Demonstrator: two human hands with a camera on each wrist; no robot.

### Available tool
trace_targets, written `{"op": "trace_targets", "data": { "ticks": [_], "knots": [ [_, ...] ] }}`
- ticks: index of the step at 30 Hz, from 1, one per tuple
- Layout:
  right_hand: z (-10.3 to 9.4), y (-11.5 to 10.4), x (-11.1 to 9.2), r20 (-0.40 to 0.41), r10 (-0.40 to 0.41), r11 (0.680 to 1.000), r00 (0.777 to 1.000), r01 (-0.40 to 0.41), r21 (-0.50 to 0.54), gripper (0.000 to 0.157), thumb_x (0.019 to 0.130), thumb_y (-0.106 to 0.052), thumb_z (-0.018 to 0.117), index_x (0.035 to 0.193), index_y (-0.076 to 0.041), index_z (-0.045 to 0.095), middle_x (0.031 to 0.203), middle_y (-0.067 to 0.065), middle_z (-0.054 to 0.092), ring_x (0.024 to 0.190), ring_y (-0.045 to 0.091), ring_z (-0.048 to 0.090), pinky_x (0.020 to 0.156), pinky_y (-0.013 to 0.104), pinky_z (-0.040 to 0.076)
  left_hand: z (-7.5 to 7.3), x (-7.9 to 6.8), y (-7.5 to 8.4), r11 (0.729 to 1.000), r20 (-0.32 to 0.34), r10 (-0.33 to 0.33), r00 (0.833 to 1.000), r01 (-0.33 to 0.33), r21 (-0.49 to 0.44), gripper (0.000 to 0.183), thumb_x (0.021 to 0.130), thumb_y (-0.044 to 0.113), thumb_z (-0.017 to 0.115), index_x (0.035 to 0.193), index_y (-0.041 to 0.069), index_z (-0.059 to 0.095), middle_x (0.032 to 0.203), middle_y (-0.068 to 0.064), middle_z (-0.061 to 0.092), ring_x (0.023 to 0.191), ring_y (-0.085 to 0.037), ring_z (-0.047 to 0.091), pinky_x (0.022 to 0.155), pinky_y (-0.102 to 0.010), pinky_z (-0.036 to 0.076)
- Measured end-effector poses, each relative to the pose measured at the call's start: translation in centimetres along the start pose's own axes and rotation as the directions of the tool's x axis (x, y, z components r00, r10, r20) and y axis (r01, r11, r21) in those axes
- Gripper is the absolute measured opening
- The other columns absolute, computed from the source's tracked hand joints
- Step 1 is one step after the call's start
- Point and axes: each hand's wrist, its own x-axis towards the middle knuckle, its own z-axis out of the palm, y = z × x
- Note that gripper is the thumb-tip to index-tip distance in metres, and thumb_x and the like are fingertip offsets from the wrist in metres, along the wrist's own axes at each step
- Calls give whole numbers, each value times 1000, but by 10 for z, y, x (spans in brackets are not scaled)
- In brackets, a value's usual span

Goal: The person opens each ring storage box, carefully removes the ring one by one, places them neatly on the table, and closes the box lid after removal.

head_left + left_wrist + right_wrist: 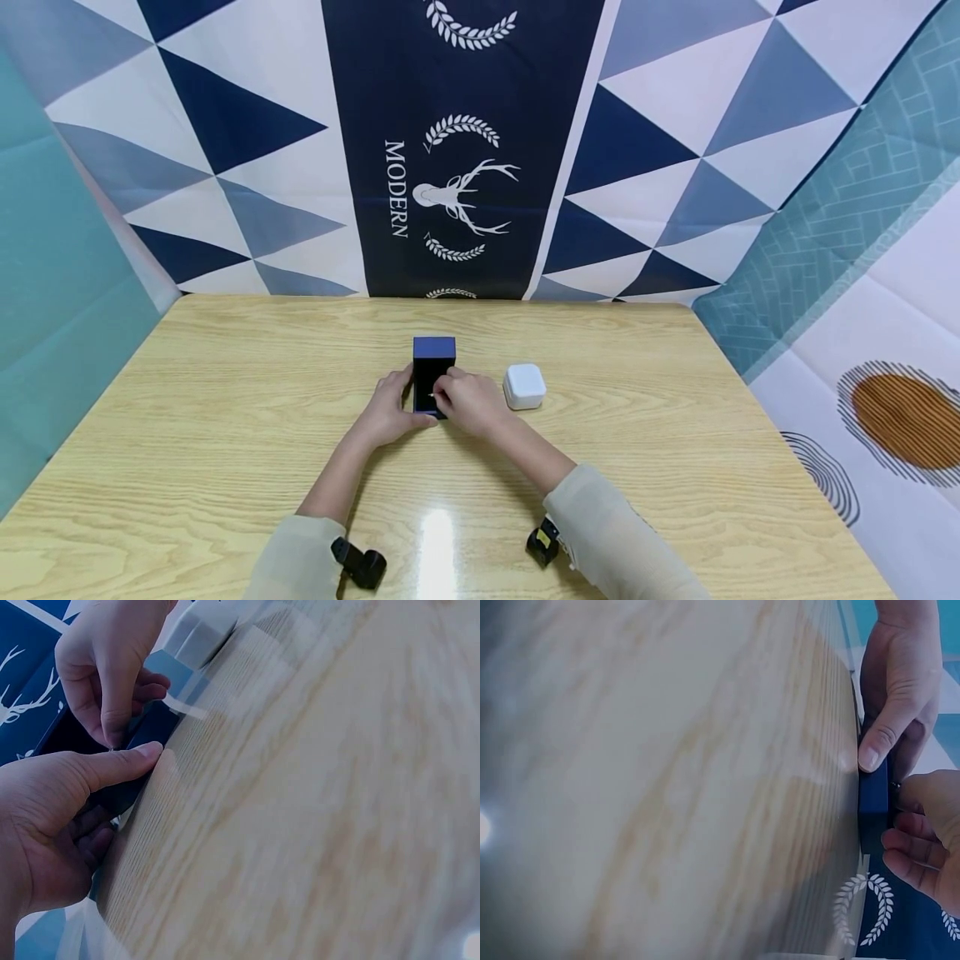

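Note:
A dark blue jewelry box (434,348) with a black inside stands on the table, its lid raised at the back. My left hand (388,408) grips the box's left side, with the thumb along its front edge. From the right, my right hand (471,402) reaches into the box, thumb and forefinger pinched together low over the inside. At those fingertips shows a small shiny piece (112,749), mostly hidden; its kind is too small to tell. In the right wrist view, the left thumb presses the front wall of the box (874,817).
Right of the box sits a white rounded cube (524,386), close to the right hand. The wooden table (225,467) ends at a patterned cloth backdrop (450,150) behind the box. Black wrist cameras (360,564) hang at both sleeves.

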Motion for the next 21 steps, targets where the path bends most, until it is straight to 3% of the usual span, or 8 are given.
{"op": "trace_targets", "data": {
  "ticks": [21],
  "knots": [
    [-7,6,-6,-20,-26,997,999,27,68,11,90,-21,60,90,-13,67,85,-4,62,70,7,57,60,23,47,2,-1,1,1000,14,-27,1000,27,8,95,72,20,81,148,6,25,140,-18,43,128,-34,34,106,-51,33]
  ]
}}
